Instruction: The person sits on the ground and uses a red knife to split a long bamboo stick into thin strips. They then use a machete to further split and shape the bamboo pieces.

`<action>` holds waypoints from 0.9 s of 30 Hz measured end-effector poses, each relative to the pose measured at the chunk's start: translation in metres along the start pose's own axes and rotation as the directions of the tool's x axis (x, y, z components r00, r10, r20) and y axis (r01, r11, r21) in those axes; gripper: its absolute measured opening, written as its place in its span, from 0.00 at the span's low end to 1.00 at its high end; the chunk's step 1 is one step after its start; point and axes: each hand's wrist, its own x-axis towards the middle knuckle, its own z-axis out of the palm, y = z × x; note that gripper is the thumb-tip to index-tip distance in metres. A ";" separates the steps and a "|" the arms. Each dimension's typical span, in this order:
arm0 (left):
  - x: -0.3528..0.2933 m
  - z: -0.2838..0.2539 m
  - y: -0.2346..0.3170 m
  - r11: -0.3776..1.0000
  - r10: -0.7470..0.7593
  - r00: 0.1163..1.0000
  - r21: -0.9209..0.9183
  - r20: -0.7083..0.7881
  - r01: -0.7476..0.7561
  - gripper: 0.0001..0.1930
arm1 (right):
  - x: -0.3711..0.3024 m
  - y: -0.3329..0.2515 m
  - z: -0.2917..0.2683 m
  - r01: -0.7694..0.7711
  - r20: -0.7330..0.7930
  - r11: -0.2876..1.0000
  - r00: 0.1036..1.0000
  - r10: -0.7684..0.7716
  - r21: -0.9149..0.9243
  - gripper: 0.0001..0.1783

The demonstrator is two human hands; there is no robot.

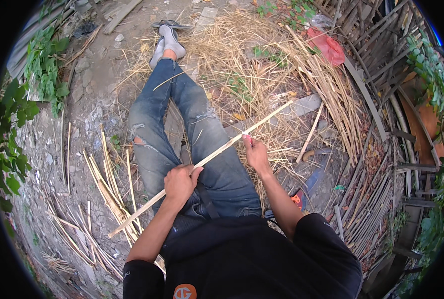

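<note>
A long pale bamboo strip [218, 151] slants across my lap, from the lower left up to the right. My left hand [179, 185] is closed around its lower half, over my thighs, with the thumb along the strip. Farther up, my right hand [256, 154] is closed on a small red-handled knife [247, 137], whose pale tip touches the strip. Most of that knife is hidden in the fingers. My jeans-clad legs [202, 119] stretch out under the strip.
Split bamboo strips [105, 187] lie left of my legs. Shavings [222, 60] cover the ground ahead. On the right are a bundle of long strips [331, 94], a saw [315, 178] near my right forearm, a red plastic bag [325, 47] and stacked sticks [369, 219].
</note>
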 end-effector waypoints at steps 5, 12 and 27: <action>-0.003 -0.001 -0.001 1.000 -0.014 1.000 -0.005 0.002 0.014 0.18 | -0.001 -0.003 0.002 -0.063 0.113 0.996 0.992 0.054 0.070 0.35; 0.001 -0.004 0.007 0.998 -0.035 0.998 -0.048 0.050 0.037 0.19 | -0.018 -0.007 0.024 0.040 0.138 0.966 0.987 -0.077 0.256 0.34; 0.000 0.001 -0.002 0.997 0.003 1.000 -0.072 -0.002 -0.003 0.21 | 0.002 0.024 0.002 -0.348 0.442 0.547 0.896 -0.046 0.762 0.28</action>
